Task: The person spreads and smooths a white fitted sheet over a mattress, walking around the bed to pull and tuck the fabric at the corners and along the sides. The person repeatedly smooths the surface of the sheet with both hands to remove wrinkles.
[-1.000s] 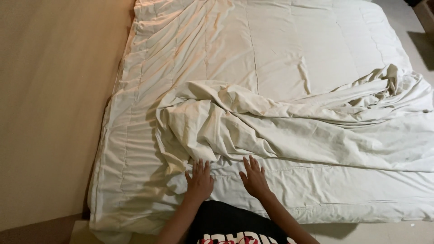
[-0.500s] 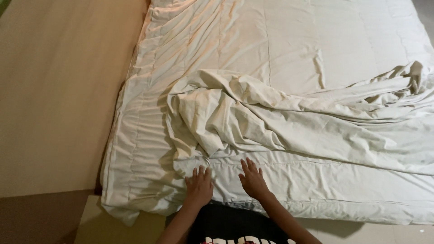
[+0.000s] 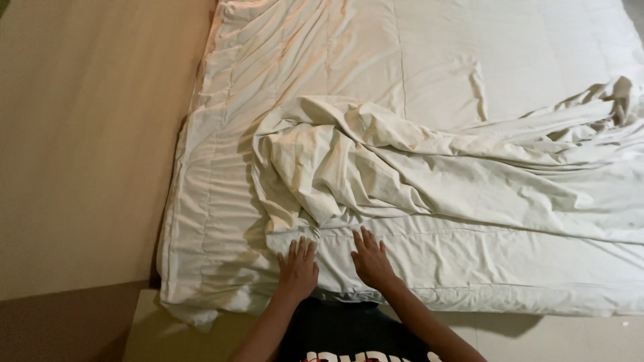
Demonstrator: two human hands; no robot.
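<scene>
Nearest, at bottom edge: dark shirt (image 3: 349, 332) w/ pale print, two bare forearms reaching fwd from it. Left hand (image 3: 297, 268) flat, palm down, fingers spread, gripping nothing, pressed on near edge of white duvet (image 3: 469, 258). Right hand (image 3: 371, 258) just beside it, also flat and open, fingers splayed, resting on same edge; the two hands close but apart. Both hands just below the near end of the rumpled sheet (image 3: 376, 167).

Duvet spread over bed (image 3: 201, 295), covering it fully, near hem hanging over the side; left corner drooping toward floor (image 3: 168, 332). Stitched seams running across duvet, fine creases along left strip.

Mid: sheet, off-white, bunched in a thick ridge, starting just ahead of the hands, piled highest left of centre, then trailing away to the right edge in long folds. Lies on top of duvet, touching it throughout.

Farther: duvet smoother, upper right part nearly flat, one small fold near centre. Warm orange light tinting far left corner.

Left side: plain beige wall panel (image 3: 80, 134) running along bed, close against it; darker brown strip below at bottom left. Pale floor visible under near edge, right and left of shirt.
</scene>
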